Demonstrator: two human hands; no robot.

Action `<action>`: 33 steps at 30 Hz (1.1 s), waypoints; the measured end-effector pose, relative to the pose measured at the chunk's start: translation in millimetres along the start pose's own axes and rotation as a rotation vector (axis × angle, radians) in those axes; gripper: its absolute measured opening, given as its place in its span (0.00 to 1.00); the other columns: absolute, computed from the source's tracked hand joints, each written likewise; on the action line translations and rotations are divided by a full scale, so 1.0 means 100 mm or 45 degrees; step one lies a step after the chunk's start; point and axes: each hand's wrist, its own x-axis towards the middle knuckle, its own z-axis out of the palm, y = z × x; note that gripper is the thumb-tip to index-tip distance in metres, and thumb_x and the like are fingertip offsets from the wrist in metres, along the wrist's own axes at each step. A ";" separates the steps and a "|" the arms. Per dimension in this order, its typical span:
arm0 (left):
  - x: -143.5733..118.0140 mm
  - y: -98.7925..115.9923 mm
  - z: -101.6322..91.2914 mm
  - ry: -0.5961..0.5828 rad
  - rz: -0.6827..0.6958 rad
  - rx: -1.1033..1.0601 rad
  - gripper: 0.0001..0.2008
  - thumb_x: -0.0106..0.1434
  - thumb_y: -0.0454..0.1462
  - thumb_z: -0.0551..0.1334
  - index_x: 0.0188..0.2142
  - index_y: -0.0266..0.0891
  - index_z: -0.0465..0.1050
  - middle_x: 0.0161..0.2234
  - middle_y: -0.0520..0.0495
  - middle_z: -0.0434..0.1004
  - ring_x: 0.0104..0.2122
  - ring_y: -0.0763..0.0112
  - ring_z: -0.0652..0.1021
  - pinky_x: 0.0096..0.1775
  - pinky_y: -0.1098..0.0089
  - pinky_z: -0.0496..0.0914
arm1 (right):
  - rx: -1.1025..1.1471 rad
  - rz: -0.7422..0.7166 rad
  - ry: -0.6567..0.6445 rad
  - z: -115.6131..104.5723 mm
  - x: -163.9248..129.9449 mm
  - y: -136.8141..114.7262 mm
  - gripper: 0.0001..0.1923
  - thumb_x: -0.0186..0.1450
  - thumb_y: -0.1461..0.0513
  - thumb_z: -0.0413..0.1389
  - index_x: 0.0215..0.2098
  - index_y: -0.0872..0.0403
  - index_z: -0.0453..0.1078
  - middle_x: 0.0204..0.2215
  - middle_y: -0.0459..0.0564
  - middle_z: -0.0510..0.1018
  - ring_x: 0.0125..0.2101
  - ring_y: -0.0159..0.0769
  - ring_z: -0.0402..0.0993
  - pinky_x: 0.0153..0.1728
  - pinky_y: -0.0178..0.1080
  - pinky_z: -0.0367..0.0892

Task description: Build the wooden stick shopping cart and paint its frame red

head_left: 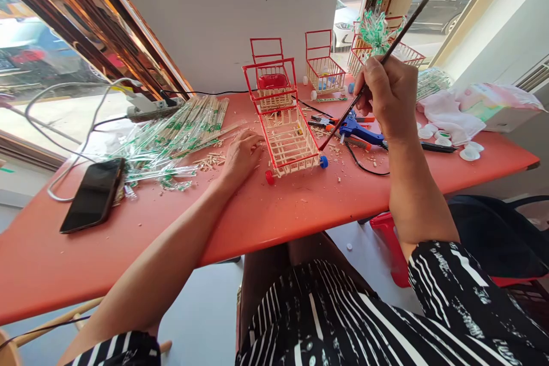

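Observation:
A miniature shopping cart [295, 151] made of thin wooden sticks stands on the red table, its top rim and handle painted red. Bottle caps serve as its wheels, a red one [270, 177] and a blue one [323, 162] at the front. My right hand [388, 88] grips a long thin paintbrush [364, 88], whose tip meets the cart's front right corner. Resting on the table just left of the cart, my left hand [245, 151] has its fingers stretched toward the basket; whether they touch it I cannot tell.
Plastic-wrapped chopsticks [193, 120] and a phone [93, 194] lie left. Behind are another small cart [325, 71] and a power strip [154, 110]. A blue glue gun [362, 132], pliers [321, 121], white caps [470, 151] and a tissue pack [500, 106] lie right.

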 end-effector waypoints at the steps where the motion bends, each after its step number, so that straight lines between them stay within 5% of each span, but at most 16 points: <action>1: 0.00 0.00 0.00 -0.003 0.000 -0.003 0.15 0.68 0.33 0.61 0.46 0.38 0.86 0.47 0.41 0.85 0.44 0.61 0.81 0.51 0.65 0.74 | 0.001 -0.002 0.008 0.00 0.00 0.01 0.28 0.73 0.35 0.59 0.27 0.45 0.75 0.18 0.42 0.73 0.15 0.32 0.66 0.18 0.42 0.62; 13: 0.01 0.01 0.00 0.015 0.002 0.016 0.15 0.68 0.31 0.61 0.46 0.38 0.87 0.47 0.40 0.86 0.45 0.60 0.82 0.52 0.64 0.75 | 0.038 0.143 0.019 0.03 -0.02 -0.15 0.28 0.74 0.40 0.61 0.26 0.50 0.74 0.16 0.42 0.73 0.15 0.27 0.68 0.17 0.36 0.61; 33: 0.00 -0.03 0.02 0.014 0.010 0.013 0.15 0.68 0.31 0.61 0.46 0.39 0.87 0.47 0.41 0.85 0.44 0.60 0.81 0.52 0.64 0.75 | 0.006 0.098 0.006 0.01 0.02 0.12 0.30 0.73 0.34 0.58 0.28 0.47 0.74 0.19 0.45 0.76 0.17 0.32 0.72 0.16 0.38 0.67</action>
